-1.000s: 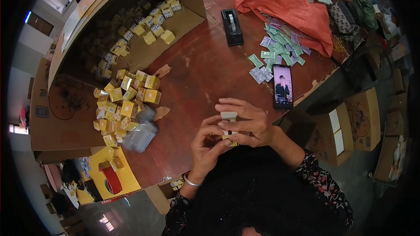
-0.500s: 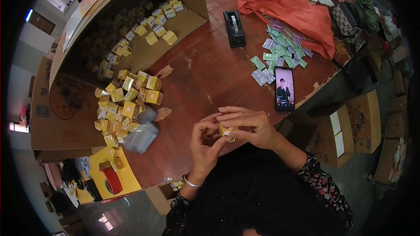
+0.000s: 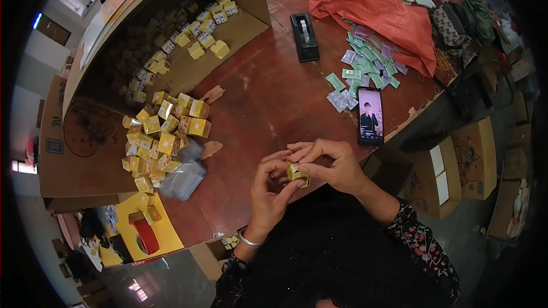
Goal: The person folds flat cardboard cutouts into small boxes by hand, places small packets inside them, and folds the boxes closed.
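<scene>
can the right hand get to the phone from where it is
Probably yes: the phone lies close beyond the right hand, with bare tabletop between them. That hand's fingers are busy at the small yellow box, so it would likely leave that first.

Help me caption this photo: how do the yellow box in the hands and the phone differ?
The yellow box is compact and chunky; the phone is longer and slab-like. The box is yellow, while the phone has a black frame and a lit screen. The left hand holds the box, with the right hand at it; the phone rests untouched on the table. Both have straight edges.
</scene>
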{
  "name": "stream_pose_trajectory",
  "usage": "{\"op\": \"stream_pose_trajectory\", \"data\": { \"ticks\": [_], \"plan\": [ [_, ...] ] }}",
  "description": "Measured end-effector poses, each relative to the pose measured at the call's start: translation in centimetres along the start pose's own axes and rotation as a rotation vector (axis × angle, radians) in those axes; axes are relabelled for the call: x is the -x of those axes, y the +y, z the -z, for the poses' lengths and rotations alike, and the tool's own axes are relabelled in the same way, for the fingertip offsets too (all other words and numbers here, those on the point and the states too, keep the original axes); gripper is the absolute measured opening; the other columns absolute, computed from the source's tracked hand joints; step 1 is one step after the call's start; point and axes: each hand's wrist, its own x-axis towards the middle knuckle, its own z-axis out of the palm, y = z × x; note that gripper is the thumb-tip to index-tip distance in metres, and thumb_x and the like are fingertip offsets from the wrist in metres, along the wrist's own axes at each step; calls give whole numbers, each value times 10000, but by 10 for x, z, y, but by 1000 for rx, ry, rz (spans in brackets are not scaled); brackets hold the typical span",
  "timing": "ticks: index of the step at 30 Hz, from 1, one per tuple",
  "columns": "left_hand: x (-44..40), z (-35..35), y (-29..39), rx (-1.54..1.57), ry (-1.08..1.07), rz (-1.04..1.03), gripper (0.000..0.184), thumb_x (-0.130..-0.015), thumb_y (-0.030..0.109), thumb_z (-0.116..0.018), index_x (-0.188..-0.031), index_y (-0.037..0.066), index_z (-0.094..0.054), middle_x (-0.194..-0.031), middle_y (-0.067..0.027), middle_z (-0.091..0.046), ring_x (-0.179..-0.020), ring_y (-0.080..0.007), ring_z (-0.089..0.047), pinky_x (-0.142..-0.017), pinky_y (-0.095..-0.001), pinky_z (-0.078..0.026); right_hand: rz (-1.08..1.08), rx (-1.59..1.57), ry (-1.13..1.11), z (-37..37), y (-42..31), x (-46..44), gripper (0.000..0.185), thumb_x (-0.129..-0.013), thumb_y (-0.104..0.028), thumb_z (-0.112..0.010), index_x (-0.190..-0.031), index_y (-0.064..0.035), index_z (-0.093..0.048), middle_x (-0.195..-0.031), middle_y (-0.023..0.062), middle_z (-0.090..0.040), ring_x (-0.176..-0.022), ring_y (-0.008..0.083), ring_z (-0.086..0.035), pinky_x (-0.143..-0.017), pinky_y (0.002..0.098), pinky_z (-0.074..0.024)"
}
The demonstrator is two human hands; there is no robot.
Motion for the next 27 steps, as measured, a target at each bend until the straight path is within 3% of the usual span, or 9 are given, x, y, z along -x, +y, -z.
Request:
{"op": "stream_pose_trajectory", "data": {
  "ticks": [8, 15, 21, 22, 25, 26, 27],
  "plan": [
    [1, 0, 2, -39, 19, -35, 331, -936, -78, -690, -1237, 18, -592, -1462, -151, -463, -1259, -232, -602, -1033, -362, -576, 238, 183, -83, 4, 2, 2, 189, -862, -9, -781, -1051, -10, -769, -1189, 207, -736, -1262, 392, -640, -1113, 508, -473],
    [4, 6, -8, -42, 11, 47, 197, -964, -25, -682, -1153, 29, -676, -1453, -93, -465, -1228, -194, -605, -990, -334, -580, 218, 221, -56, 6, 17, 8, 227, -841, -12, -788, -1065, -48, -788, -1320, 192, -693, -1327, 415, -583, -1105, 495, -467],
    [16, 15, -15, 13, 75, 150, 167, -981, 22, -683, -1146, 46, -674, -1451, -72, -456, -1240, -186, -584, -966, -326, -571, 346, 627, -120, -4, 17, 8, 231, -825, 1, -782, -1051, -49, -786, -1286, 186, -697, -1272, 412, -617, -1034, 457, -526],
    [18, 17, -13, 12, 120, 154, 190, -945, 14, -718, -1124, 55, -672, -1431, -90, -489, -1239, -218, -591, -975, -348, -555, 390, 668, -161, -6, 23, 4, 295, -821, -27, -784, -1115, -33, -757, -1282, 203, -688, -1253, 411, -622, -1011, 433, -538],
    [20, 48, 5, -479, 291, -131, 238, -893, 5, -757, -1107, 57, -669, -1388, -121, -544, -1217, -277, -612, -980, -368, -535, 300, 699, -128, -27, 11, -2, 394, -842, -64, -778, -1225, -8, -701, -1324, 213, -665, -1254, 386, -625, -986, 415, -542],
    [20, 66, 21, -718, 424, -228, 282, -847, 2, -786, -1096, 60, -665, -1342, -152, -594, -1200, -334, -620, -991, -391, -517, 193, 510, -61, -28, 23, 3, 451, -875, -92, -758, -1300, 13, -648, -1337, 214, -653, -1225, 356, -640, -963, 402, -543],
    [20, 87, 36, -786, 544, -259, 273, -867, 11, -770, -1110, 47, -651, -1340, -156, -601, -1227, -331, -608, -1024, -397, -493, 158, 504, -23, -28, 31, 4, 440, -887, -90, -748, -1302, 15, -646, -1330, 212, -656, -1217, 346, -644, -960, 401, -542]
  ]
}}
